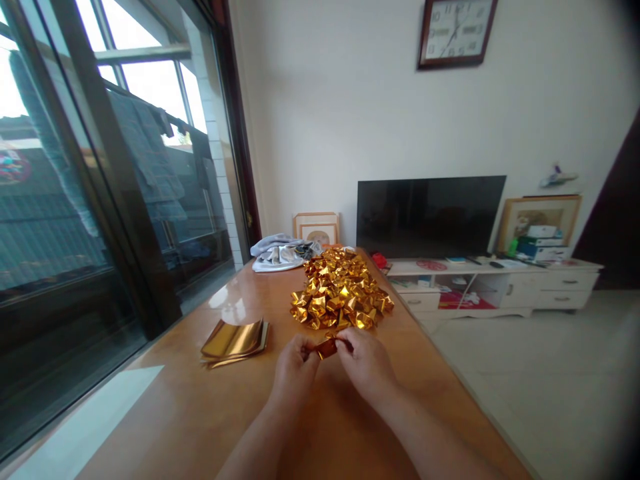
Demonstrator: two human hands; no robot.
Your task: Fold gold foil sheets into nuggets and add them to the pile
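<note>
Between my two hands is a small piece of folded gold foil paper [327,348], held just above the wooden table [240,427]. My left hand [296,365] pinches its left end with thumb and fingers. At the right end, my right hand [364,360] grips it the same way. Right beyond my fingers lies a large heap of folded gold foil pieces [345,293], stretching back along the table. A stack of flat gold foil sheets [234,340] rests to the left of my left hand, its edges slightly curled.
Grey-white cloth or bags [280,257] lie at the table's far end. The table's right edge [450,370] runs beside my right arm. A glass sliding door [100,200] stands at left, and a television [430,217] rests on a low white cabinet [510,290] beyond the table.
</note>
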